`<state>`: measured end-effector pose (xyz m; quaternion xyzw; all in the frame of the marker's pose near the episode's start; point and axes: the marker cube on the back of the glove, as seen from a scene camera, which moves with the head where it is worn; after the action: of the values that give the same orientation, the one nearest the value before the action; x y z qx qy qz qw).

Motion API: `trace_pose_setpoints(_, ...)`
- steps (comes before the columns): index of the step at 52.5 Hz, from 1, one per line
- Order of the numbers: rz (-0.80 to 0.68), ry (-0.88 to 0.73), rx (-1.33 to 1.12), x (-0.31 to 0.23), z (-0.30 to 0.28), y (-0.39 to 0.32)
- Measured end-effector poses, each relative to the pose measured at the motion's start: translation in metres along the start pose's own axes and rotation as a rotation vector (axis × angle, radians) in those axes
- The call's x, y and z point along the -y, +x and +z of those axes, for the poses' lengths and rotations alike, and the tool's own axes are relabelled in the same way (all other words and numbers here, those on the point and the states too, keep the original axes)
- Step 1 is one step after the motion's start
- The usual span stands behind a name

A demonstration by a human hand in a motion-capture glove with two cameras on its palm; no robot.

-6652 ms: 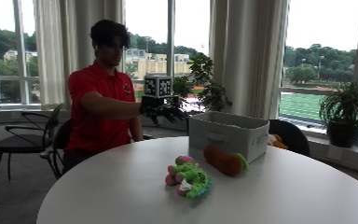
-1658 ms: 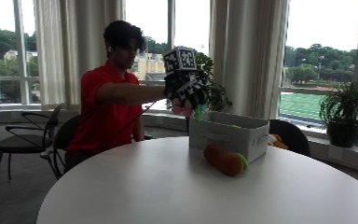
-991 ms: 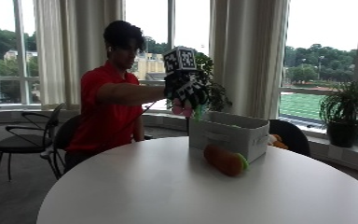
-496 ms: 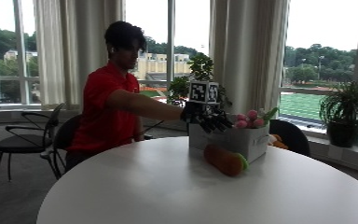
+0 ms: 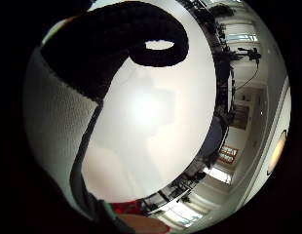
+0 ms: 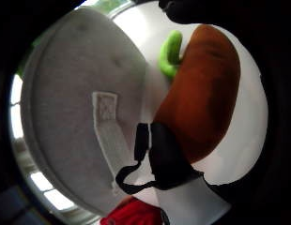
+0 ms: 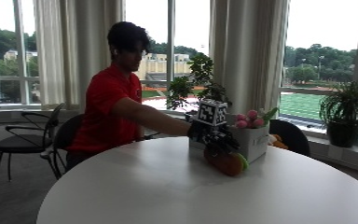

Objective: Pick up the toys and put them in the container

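Gloved right hand (image 7: 215, 136) down on top of orange plush toy (image 7: 227, 163), fingers draped over its upper side; whether curled round it or only resting, cannot tell. Toy rounded and oblong, soft matte fabric, with 1 short bright-green stub (image 6: 170, 52) at one end; lying on white table (image 7: 135, 186), touching front wall of grey container (image 7: 253, 142). In thumb-side palm view, orange plush (image 6: 204, 93) close under the palm, beside the container's grey felt-like wall (image 6: 75, 93), which carries 1 stitched rectangular patch. In little-finger-side palm view, smooth white tabletop (image 5: 156, 122) and grey woven cloth edge only. Container boxy, soft-sided, open-topped; pink and green plush toy (image 7: 251, 118) poking above its rim, round pink knobs with a green tip. Table round, smooth, faintly glossy. Person in red short-sleeved shirt (image 7: 104, 109) seated behind table, right arm stretched forward.
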<state>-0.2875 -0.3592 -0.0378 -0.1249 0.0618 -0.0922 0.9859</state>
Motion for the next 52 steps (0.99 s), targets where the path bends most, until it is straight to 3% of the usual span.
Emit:
trace_pose_setpoints(16, 0.010, -0.004, 0.032, 0.008, 0.021, -0.015)
trace_pose_setpoints(34, 0.069, -0.200, 0.177, 0.011, 0.051, -0.021)
trace_pose_setpoints(52, 0.053, -0.326, 0.095, 0.006, 0.055, -0.017)
